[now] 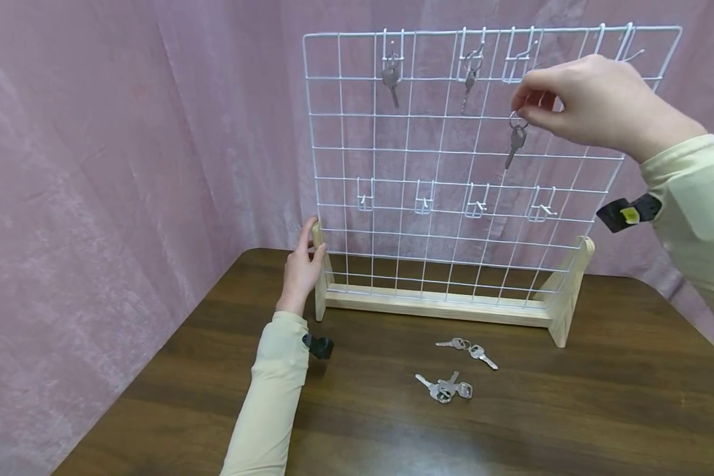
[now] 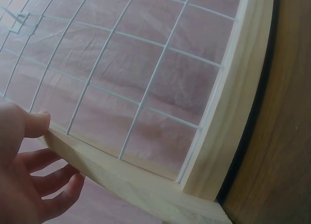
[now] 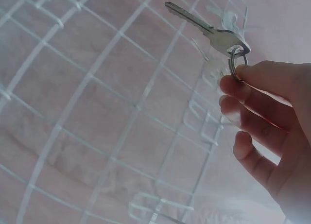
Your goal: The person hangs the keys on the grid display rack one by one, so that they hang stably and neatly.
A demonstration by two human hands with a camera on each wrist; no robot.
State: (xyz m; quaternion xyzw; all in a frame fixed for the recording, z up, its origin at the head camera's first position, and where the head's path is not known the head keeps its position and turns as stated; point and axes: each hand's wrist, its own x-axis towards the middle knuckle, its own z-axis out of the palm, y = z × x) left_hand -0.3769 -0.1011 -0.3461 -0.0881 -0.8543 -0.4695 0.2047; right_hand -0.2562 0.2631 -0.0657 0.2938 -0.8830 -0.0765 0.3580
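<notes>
Pinched between my right hand's [image 1: 595, 99] thumb and index finger is a metal key ring [image 3: 230, 69], with a silver key [image 1: 517, 139] hanging from it. The right hand is in front of the upper right of a white wire grid [image 1: 357, 33], just below a top-row hook [image 1: 516, 59]. Its other fingers are loosely bent in the right wrist view. At the grid's left side, my left hand [image 1: 300, 272] grips the light wooden stand [image 1: 317, 238], thumb on one face and fingers round the other. Two keys [image 1: 391, 78] [image 1: 470, 80] hang from other top hooks.
Several white hooks [image 1: 478, 208] line the grid's lower row. Below the stand, two groups of loose keys [image 1: 478, 354] [image 1: 434, 389] with rings lie on the brown wooden table [image 1: 363, 430]. A pink curtain [image 1: 226, 132] hangs behind and to the left.
</notes>
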